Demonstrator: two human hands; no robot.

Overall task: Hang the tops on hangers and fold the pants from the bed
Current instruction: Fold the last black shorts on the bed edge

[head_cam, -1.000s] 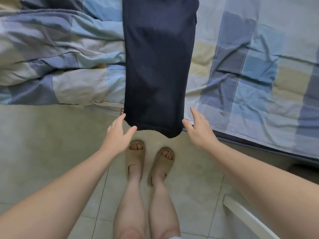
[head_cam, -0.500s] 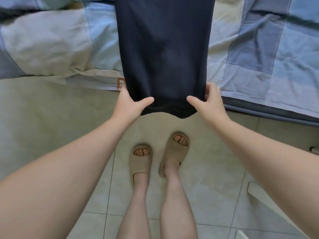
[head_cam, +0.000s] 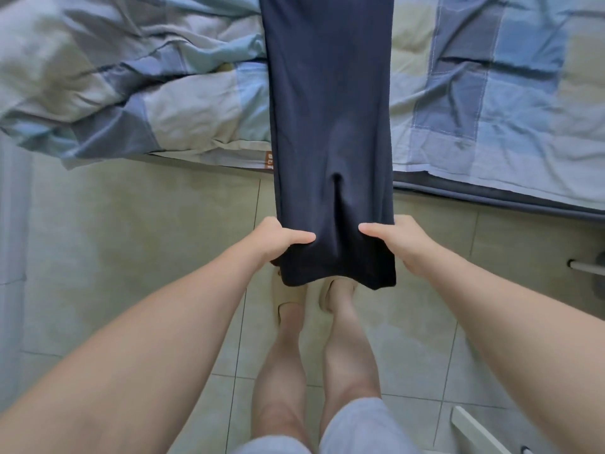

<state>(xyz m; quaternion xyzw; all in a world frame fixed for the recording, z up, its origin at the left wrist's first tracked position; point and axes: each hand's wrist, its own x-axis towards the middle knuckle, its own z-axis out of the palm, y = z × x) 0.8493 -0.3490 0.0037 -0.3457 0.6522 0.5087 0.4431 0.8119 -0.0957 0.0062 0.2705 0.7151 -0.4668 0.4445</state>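
Now the dark navy-blue pants (head_cam: 330,126) of soft fabric lay lengthwise across the bed (head_cam: 491,109), which was covered in a blue, grey and cream checked sheet. Their lower end hung past the bed's edge over the pale green tiled floor (head_cam: 131,244). The left hand (head_cam: 278,239) pinched the left side of that end, thumb on top and fingers tucked beneath; the right hand (head_cam: 399,244) gripped the right side the same way. Both held the cloth a little above the hem, which sagged below them.

Half a second before, the hands had clasped the hem's corners close to the bed's edge. A second before, they had been open and clear of the cloth. Since then the end had been drawn farther out from the bed, so that it covered the toes of the beige slide sandals (head_cam: 288,299), which had shown fully earlier. A vertical crease had also formed between the two thumbs. On the bed, left of the pants, lay a rumpled checked duvet (head_cam: 131,93).
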